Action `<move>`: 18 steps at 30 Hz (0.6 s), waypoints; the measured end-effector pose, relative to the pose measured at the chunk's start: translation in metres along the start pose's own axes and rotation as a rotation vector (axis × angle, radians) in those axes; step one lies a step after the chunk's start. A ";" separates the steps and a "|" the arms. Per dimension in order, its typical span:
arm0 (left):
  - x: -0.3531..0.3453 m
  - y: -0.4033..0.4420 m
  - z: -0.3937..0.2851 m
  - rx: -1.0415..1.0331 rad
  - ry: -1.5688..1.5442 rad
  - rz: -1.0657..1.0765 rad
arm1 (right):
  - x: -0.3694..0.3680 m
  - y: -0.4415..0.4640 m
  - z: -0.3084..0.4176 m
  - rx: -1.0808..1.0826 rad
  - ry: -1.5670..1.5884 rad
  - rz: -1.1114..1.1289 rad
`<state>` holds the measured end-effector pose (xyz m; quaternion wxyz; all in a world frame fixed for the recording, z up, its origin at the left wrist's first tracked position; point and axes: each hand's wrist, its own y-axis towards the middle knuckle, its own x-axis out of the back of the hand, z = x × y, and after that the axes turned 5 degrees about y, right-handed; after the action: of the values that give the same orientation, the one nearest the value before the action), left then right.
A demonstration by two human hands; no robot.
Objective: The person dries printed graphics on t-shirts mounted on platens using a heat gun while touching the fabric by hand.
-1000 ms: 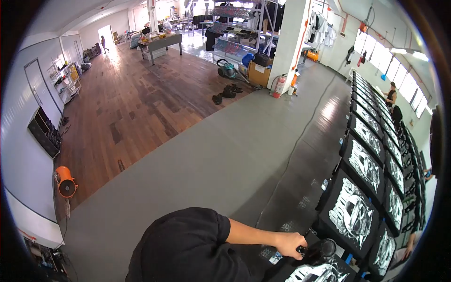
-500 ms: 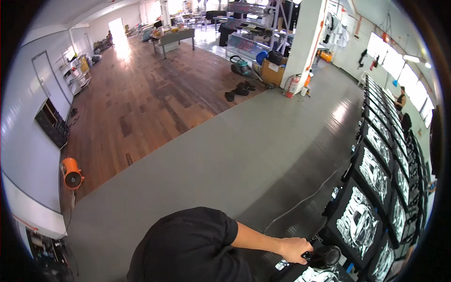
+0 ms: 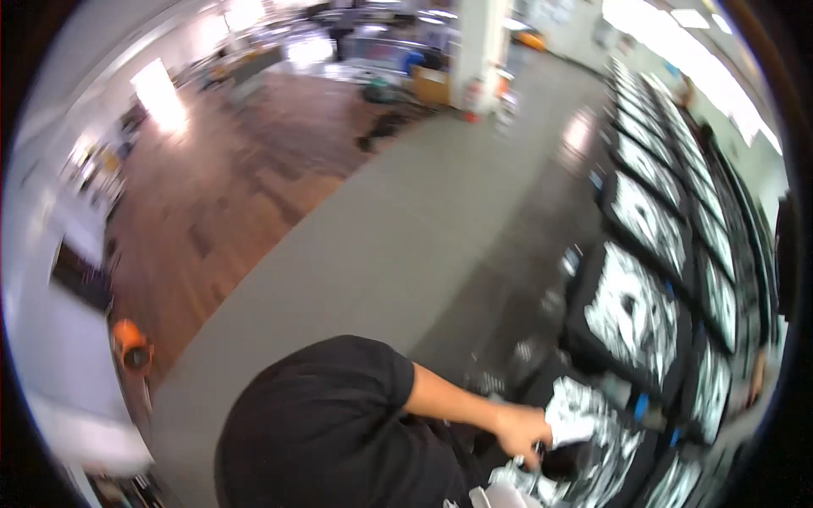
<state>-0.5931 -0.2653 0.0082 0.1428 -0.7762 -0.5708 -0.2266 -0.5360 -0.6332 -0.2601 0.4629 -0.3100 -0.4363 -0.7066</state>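
blk tee (image 3: 313, 423), short slv (image 3: 394, 377), bare forearm (image 3: 453, 402)

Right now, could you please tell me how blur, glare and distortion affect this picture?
Head view: blur softens much of the frame, including the left hand and dark tool; head view: the doorway and windows are blown out, with glare on the grey floor; head view: fisheye distortion bends straight lines, and the corners go black.
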 end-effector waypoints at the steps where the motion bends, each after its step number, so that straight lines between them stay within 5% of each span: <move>1: 0.001 0.008 -0.002 0.051 0.028 -0.009 | 0.010 -0.004 -0.018 -0.066 -0.031 0.005; 6: 0.023 0.039 -0.002 0.304 0.132 -0.026 | 0.032 -0.038 -0.022 -0.256 0.241 0.003; 7: 0.029 0.043 -0.008 0.301 0.109 -0.042 | 0.038 -0.038 -0.007 -0.164 0.096 0.013; 8: 0.029 0.046 -0.004 0.327 0.032 -0.048 | 0.061 -0.023 0.037 -0.440 0.361 -0.028; 9: 0.024 0.046 0.005 0.204 0.002 -0.069 | 0.054 -0.025 0.035 -0.396 0.338 -0.075; 10: 0.028 0.048 -0.013 0.397 -0.081 0.017 | 0.050 -0.025 0.034 -0.414 0.340 -0.069; 18: -0.009 0.066 -0.036 0.314 -0.055 0.343 | 0.041 -0.032 0.041 -0.552 0.390 -0.104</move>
<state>-0.5396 -0.3109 0.0369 0.2825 -0.8361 -0.4623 -0.0862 -0.5793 -0.6058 -0.2185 0.3995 -0.2599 -0.1470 -0.8667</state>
